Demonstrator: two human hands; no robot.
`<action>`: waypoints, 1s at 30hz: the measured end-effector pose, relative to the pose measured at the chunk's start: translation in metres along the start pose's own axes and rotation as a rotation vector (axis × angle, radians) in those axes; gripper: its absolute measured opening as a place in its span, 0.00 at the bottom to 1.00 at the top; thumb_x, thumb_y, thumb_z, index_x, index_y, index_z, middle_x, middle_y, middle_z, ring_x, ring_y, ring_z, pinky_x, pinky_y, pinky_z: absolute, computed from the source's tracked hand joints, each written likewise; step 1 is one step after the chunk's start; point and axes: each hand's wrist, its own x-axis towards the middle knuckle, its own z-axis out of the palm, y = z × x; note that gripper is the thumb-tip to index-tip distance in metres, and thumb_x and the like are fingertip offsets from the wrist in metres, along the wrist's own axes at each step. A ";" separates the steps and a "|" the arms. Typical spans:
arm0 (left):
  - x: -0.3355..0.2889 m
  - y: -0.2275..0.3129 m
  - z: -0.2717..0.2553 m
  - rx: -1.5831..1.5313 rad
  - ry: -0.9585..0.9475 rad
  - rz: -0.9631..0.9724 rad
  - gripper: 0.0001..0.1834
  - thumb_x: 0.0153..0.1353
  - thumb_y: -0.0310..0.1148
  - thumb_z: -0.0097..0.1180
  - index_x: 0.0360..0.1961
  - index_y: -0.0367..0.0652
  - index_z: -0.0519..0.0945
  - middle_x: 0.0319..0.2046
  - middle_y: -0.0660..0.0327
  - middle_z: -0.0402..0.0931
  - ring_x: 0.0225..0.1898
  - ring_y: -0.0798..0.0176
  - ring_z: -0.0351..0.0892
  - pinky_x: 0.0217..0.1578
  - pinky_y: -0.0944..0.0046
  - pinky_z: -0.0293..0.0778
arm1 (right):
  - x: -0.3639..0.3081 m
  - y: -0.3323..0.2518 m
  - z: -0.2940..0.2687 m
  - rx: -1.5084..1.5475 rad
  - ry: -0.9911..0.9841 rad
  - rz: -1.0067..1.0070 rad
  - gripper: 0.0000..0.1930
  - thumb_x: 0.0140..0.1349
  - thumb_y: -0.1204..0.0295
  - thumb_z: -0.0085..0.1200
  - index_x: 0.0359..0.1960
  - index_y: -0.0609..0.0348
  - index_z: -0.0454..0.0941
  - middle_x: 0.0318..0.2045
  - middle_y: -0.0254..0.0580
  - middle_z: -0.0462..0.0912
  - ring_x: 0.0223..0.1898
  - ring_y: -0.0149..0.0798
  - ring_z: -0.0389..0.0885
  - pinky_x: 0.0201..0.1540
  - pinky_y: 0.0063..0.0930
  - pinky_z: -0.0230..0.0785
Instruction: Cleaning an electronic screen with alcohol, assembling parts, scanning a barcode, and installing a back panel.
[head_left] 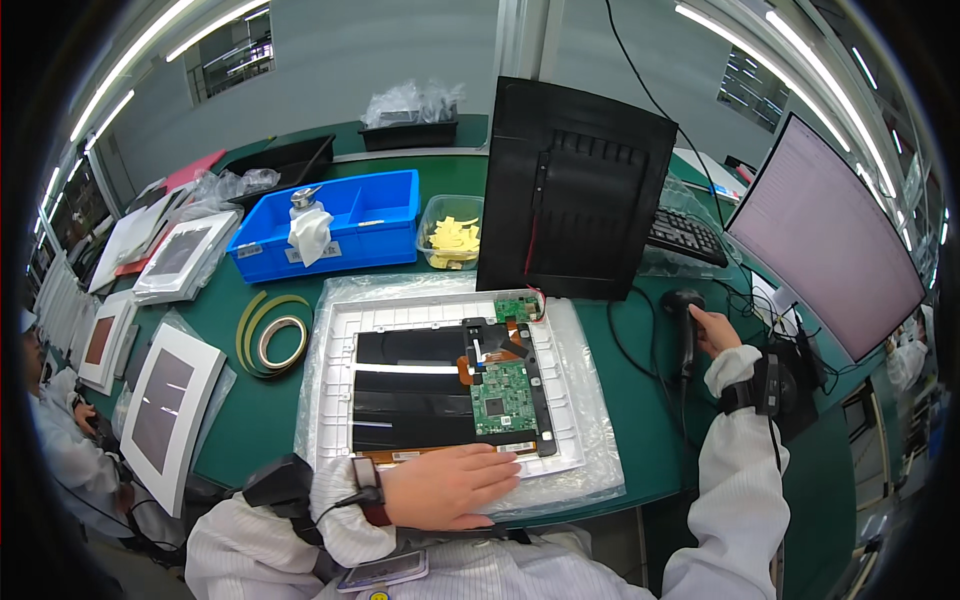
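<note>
Left hand: yours lies palm down across the near edge of the display unit, fingers pointing right, the white-sleeved forearm coming in from the lower left.
Left grip: spread flat, closed on nothing.
Right hand: yours reaches forward at the right, a black strap around your wrist.
Right grip: closed around the black handheld scanner, whose handle points down toward you.
Display unit: sits in front of you on clear plastic wrap over the green tabletop, back side up; its white ribbed frame surrounds a glossy black panel with bright reflections.
Circuit boards: a larger green board is mounted right of the panel's middle; a smaller green board is at the far edge.
Black cover: stands upright just behind the unit, a thin red wire running down it.
</note>
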 end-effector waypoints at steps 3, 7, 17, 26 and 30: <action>0.011 -0.003 0.014 -0.022 -0.030 0.068 0.29 0.60 0.44 0.46 0.54 0.31 0.63 0.56 0.47 0.61 0.59 0.52 0.60 0.59 0.56 0.56 | 0.014 0.009 0.001 0.032 0.034 0.063 0.18 0.52 0.59 0.60 0.32 0.63 0.74 0.24 0.39 0.77 0.22 0.32 0.75 0.26 0.25 0.68; 0.018 -0.009 0.019 -0.013 -0.004 0.069 0.30 0.60 0.46 0.44 0.55 0.31 0.62 0.56 0.46 0.60 0.60 0.51 0.58 0.60 0.56 0.56 | 0.007 0.005 0.028 0.091 0.021 0.164 0.18 0.52 0.63 0.60 0.37 0.63 0.70 0.26 0.41 0.76 0.24 0.33 0.75 0.27 0.27 0.72; 0.024 -0.010 0.013 0.017 -0.016 0.003 0.32 0.57 0.47 0.48 0.54 0.32 0.63 0.57 0.47 0.60 0.60 0.52 0.59 0.58 0.58 0.57 | -0.079 -0.035 0.031 0.301 -0.108 0.034 0.10 0.54 0.74 0.52 0.36 0.64 0.70 0.30 0.41 0.76 0.25 0.31 0.73 0.29 0.25 0.71; 0.029 -0.004 0.010 0.072 -0.014 -0.015 0.32 0.56 0.49 0.49 0.53 0.33 0.65 0.56 0.49 0.62 0.60 0.53 0.60 0.58 0.57 0.57 | -0.208 -0.052 0.083 0.200 -0.462 0.065 0.19 0.51 0.78 0.51 0.46 0.64 0.65 0.39 0.44 0.73 0.26 0.31 0.73 0.31 0.24 0.68; 0.024 -0.002 0.009 0.061 0.000 -0.034 0.32 0.56 0.48 0.49 0.53 0.33 0.65 0.56 0.50 0.62 0.60 0.54 0.60 0.58 0.58 0.57 | -0.229 -0.046 0.111 0.131 -0.570 0.188 0.19 0.50 0.76 0.54 0.45 0.66 0.67 0.37 0.40 0.74 0.26 0.28 0.71 0.31 0.21 0.66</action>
